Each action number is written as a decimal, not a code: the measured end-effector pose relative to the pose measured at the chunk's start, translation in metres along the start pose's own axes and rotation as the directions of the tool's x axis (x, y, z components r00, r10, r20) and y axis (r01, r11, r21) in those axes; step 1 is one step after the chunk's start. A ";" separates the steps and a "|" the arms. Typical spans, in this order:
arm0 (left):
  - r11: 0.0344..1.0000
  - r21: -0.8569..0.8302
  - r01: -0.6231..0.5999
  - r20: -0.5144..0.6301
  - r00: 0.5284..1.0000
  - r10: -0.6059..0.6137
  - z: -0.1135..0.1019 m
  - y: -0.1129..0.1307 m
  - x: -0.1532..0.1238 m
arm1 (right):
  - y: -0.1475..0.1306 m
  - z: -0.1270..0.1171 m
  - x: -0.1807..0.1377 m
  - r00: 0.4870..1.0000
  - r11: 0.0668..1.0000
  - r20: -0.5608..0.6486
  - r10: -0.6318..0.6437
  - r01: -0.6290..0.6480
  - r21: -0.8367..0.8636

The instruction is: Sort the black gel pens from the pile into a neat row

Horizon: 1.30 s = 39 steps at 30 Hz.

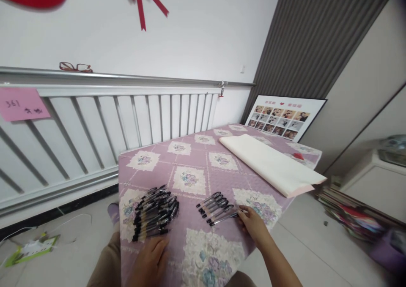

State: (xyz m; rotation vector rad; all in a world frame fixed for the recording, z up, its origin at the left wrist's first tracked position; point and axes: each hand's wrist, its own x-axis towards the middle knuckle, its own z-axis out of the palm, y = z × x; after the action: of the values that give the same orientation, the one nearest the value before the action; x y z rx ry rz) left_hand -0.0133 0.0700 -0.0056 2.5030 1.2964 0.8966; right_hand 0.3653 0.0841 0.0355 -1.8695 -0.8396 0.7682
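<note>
A big heap of black pens (154, 213) lies at the near left of a small table under a purple flowered cloth (193, 160). My left hand (150, 257) rests flat on the cloth just below that heap, fingers together, holding nothing I can see. To the right lies a smaller row of several black pens (217, 206). My right hand (253, 223) reaches to the row's right end, fingertips touching the tip of the nearest pen.
A folded cream sheet (272, 164) lies across the table's far right, with a small red object (298, 156) beyond it. A white radiator (104, 130) runs behind. A framed photo board (282, 118) leans on the wall. Books and clutter (349, 211) cover the floor at right.
</note>
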 end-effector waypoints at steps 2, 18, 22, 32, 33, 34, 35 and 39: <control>0.998 0.027 -0.049 -0.031 0.998 0.049 0.005 -0.006 -0.001 | 0.001 0.001 0.003 1.000 1.000 0.005 -0.004 0.004 -0.024; 0.966 0.145 -0.212 -0.029 0.975 0.219 0.031 -0.044 -0.008 | 0.002 0.012 0.023 0.996 0.990 0.029 -0.086 0.088 -0.106; 0.976 0.111 -0.188 -0.054 0.979 0.195 0.030 -0.041 -0.007 | 0.002 0.010 0.020 0.996 0.993 0.025 -0.080 0.082 -0.083; 0.995 0.054 -0.086 0.001 0.996 0.086 0.019 -0.023 -0.002 | 0.007 0.008 -0.002 0.969 0.982 -0.167 -0.184 0.174 -0.071; 0.997 0.043 -0.072 0.004 0.997 0.071 0.016 -0.019 -0.001 | 0.009 0.010 -0.005 0.955 0.977 -0.209 -0.212 0.198 -0.085; 0.998 0.030 -0.062 0.010 0.998 0.062 0.013 -0.014 0.001 | 0.010 0.013 -0.009 0.938 0.972 -0.254 -0.234 0.216 -0.098; 0.999 0.023 -0.025 0.023 0.999 0.025 0.010 -0.010 0.002 | 0.011 0.017 -0.013 0.922 0.968 -0.296 -0.249 0.226 -0.108; 0.997 -0.017 0.070 0.080 0.994 -0.069 0.001 0.005 0.005 | 0.014 0.048 -0.040 0.910 0.964 -0.319 -0.266 0.261 -0.057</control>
State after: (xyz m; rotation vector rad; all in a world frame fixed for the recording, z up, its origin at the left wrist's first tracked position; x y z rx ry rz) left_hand -0.0074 0.0714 -0.0023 2.4360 1.3340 0.7834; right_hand 0.3079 0.0704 0.0110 -1.7820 -0.8610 0.2760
